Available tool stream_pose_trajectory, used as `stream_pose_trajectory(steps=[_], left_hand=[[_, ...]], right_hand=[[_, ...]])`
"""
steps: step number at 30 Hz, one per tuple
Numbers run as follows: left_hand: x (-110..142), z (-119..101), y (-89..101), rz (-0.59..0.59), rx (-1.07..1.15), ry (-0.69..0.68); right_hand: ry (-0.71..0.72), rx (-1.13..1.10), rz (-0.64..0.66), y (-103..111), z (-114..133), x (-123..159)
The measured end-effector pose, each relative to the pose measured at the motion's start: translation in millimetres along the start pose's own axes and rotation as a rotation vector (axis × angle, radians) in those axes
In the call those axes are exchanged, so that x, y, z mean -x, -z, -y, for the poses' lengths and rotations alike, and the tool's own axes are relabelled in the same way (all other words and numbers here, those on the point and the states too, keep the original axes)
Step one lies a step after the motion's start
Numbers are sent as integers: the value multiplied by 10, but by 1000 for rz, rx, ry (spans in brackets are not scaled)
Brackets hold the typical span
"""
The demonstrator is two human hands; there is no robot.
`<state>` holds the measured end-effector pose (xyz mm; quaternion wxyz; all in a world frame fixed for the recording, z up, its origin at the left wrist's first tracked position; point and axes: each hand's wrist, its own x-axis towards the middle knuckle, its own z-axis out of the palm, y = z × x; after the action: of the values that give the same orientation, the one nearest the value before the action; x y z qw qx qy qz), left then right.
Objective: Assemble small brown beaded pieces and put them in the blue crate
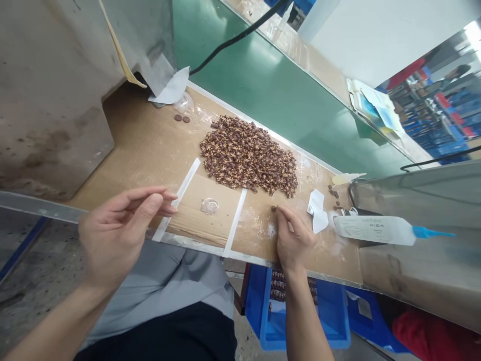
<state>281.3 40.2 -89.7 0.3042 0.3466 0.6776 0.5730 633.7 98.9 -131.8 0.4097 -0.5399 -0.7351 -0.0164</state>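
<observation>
My left hand (120, 225) hovers over the near edge of the cardboard-covered bench (150, 145), thumb and fingers brought together in a loose pinch; nothing shows between them. My right hand (295, 233) rests on the bench with its fingertips pinched on a small brown part (274, 208). A large heap of small brown parts (248, 155) lies just beyond both hands. A small clear round cap (209, 205) sits between two white tape strips (235, 222).
A squeeze bottle with a blue nozzle (376, 229) lies at the right beside a white paper scrap (316, 210) and a grey metal housing (421, 200). A green conveyor belt (270, 90) runs behind. A blue bin (300, 311) stands under the bench. Two brown discs (182, 118) lie far left.
</observation>
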Motion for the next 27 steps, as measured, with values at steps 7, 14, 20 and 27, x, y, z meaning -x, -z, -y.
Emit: stream_pose_trajectory(steps=[7,14,20,27], left_hand=[[27,-4,-17,-13,41,-34],[22,-25,-63,-49,10,-40],[-8,20,-19,-13,35,-15],[160,-50,61,84,34,41]], right_hand=[[-18,24,-8,-18,-56,56],[-10,43,14,-19,-91,107],[-25,34,20,-20,-70,79],[-142,-77,-47,87,204,28]])
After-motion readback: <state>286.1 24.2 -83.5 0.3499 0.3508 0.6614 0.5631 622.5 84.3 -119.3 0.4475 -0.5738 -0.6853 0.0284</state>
